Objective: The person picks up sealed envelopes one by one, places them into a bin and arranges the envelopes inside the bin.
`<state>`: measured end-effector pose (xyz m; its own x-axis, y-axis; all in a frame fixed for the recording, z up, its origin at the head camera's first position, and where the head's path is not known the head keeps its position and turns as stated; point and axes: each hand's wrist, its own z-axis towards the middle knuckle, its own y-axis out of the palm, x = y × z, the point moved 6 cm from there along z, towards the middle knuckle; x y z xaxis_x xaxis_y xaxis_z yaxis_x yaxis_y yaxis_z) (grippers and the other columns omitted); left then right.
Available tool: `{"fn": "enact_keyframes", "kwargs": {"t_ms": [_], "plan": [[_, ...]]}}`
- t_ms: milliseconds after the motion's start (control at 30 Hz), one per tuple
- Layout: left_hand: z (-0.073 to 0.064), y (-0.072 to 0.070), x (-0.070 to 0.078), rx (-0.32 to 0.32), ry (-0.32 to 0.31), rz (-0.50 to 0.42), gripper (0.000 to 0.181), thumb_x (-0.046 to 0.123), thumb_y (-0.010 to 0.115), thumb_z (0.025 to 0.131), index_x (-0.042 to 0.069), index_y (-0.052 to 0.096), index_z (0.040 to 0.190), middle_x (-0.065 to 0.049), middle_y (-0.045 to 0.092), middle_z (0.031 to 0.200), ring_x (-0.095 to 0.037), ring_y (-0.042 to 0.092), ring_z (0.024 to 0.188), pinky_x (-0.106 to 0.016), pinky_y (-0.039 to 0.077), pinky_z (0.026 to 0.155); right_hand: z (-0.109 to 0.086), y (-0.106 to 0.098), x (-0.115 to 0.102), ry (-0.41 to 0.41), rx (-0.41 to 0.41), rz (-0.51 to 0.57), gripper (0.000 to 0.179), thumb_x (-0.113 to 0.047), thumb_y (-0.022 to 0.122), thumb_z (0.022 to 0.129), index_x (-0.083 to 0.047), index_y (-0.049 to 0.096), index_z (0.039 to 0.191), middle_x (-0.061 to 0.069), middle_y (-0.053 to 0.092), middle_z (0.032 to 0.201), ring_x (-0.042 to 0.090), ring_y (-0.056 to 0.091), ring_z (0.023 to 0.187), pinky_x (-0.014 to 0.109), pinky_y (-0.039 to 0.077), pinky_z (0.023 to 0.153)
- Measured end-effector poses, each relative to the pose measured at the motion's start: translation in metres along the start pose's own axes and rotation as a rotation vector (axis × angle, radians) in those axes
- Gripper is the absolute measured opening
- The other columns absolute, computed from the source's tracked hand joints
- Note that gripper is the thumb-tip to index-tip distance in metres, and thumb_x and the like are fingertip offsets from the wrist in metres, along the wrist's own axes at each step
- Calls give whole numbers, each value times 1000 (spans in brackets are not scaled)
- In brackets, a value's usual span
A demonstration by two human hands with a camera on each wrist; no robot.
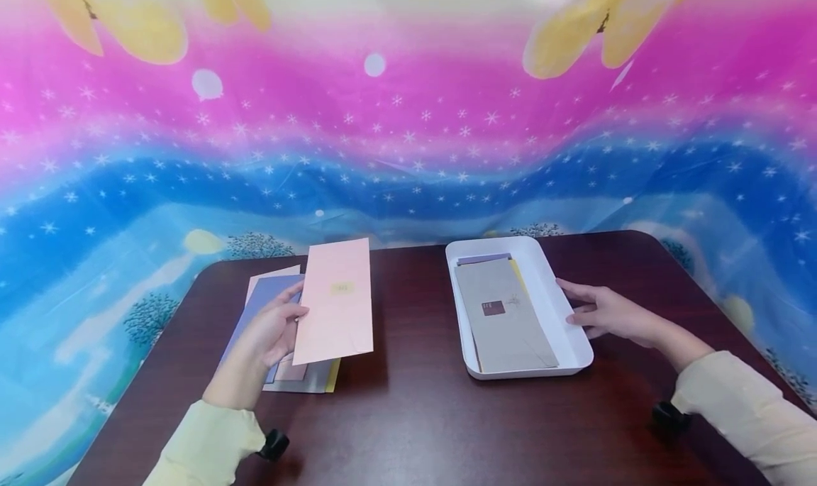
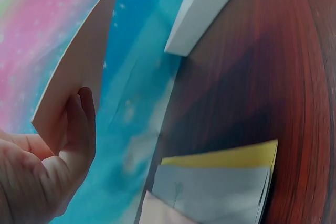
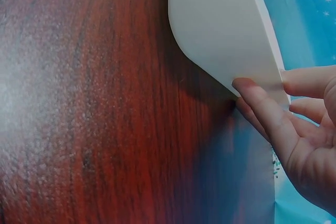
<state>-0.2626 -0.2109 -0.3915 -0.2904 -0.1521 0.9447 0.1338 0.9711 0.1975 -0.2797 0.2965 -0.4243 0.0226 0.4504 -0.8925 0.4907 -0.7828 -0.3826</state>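
Observation:
In the head view a pale pink envelope with a small yellowish label is raised above the table. My left hand pinches its left edge between thumb and fingers. Beneath that hand lies a loose stack of envelopes, among them a blue-purple envelope and a yellow envelope. To the right, a white tray holds several envelopes, with a grey envelope on top. My right hand touches the tray's right side with extended fingers, against the outer wall and rim.
Everything stands on a dark reddish-brown table with rounded far corners. A colourful cloth with snowflakes hangs behind it. The black wrist devices sit under the sleeves.

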Motion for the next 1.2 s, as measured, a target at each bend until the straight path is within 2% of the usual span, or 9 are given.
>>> {"fn": "enact_keyframes", "kwargs": {"t_ms": [167,400,533,733,1000,1200], "plan": [[-1,11,-3,-15,10,-14,69,-2,28,104,9,-2,165,-5,53,133,-9,65,102,-34,57,82,3,1,-1,-7,-9,0,81,-3,62,101,4,8,161,43,29,152,43,61,119,49,60,82],[3,32,-3,-91,36,-16,67,-3,29,103,4,1,163,-10,51,136,-11,64,105,-33,57,84,-1,0,-1,4,-6,-18,82,-3,62,100,4,8,161,42,18,157,41,63,116,49,60,82],[4,42,-4,-124,9,-23,68,-3,29,103,4,-3,163,-10,53,130,-11,64,100,-33,58,79,2,-1,-2,7,2,-24,81,-2,62,100,3,10,162,40,19,158,41,62,117,49,60,82],[12,63,-8,-177,-34,-27,70,-4,31,101,6,0,163,-6,57,116,-12,65,90,-31,58,73,1,0,-2,5,-2,-36,80,-2,61,100,4,9,161,41,19,157,43,62,118,50,59,82],[26,92,-18,-209,-76,-17,71,-5,34,98,4,6,162,-18,56,130,-15,67,95,-36,55,80,0,2,-2,15,0,-24,80,-1,61,101,4,9,161,41,18,158,42,62,117,50,59,83],[36,108,-22,-227,-91,-27,71,-6,32,96,5,8,162,-24,48,141,-16,65,94,-35,55,78,-2,1,-3,19,7,-51,79,-1,61,101,4,9,161,41,19,157,41,63,116,49,60,82]]}}
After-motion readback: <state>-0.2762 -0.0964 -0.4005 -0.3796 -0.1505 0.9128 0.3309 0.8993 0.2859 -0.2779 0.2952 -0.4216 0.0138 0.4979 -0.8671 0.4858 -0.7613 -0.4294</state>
